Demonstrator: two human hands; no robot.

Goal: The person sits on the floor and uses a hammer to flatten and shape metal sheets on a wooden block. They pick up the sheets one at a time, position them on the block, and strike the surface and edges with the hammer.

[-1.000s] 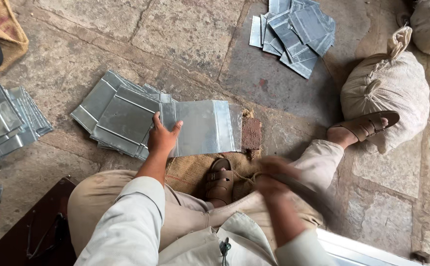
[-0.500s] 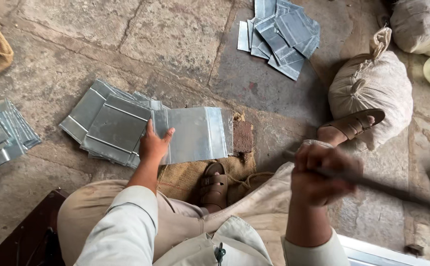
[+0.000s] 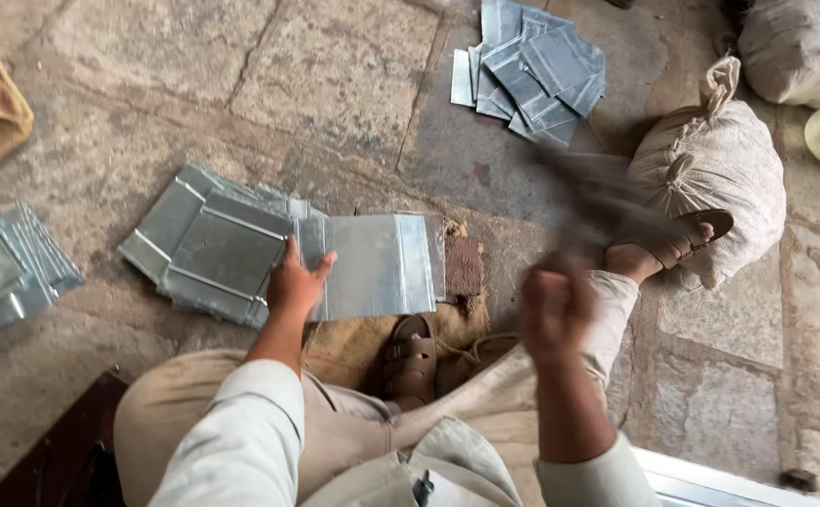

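My left hand (image 3: 295,282) lies flat, fingers spread, pressing a grey, dull-shining metal sheet (image 3: 372,266) with folded edges against a block on the stone floor (image 3: 335,75). My right hand (image 3: 552,314) is clenched around a hammer handle (image 3: 607,211), blurred, raised above the sheet.

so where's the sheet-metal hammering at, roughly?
Done, by the look of it: a fanned stack of folded-edge sheets beside the work spot, plus another pile farther off. In hand: the left hand pins one flat sheet over a block while the right hand swings a motion-blurred tool, probably a hammer. Left: unclear; more sheets lie at the left edge, state hard to judge.
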